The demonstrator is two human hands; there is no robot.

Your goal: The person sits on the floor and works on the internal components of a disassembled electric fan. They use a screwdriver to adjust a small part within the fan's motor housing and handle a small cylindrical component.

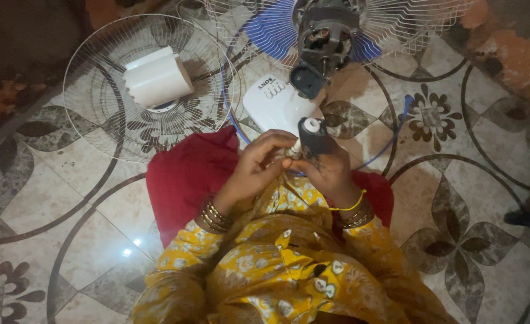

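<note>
The wire fan guard (106, 114) lies flat on the tiled floor (469, 198) near its upper left corner, a white plastic motor cover (157, 78) resting inside it. Mid-floor, above a red cloth (184, 174), the right hand (331, 171) has its fingers closed around a small black part (314, 137); the left hand (259, 162) pinches its white end. Beyond stands the fan motor (325, 36) with blue blades (274, 30)

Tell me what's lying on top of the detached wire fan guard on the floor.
A white ribbed plastic cover lies on the wire fan guard, over its centre. The guard's hub beneath is mostly hidden; only a dark sliver shows at the cover's lower edge.
</note>
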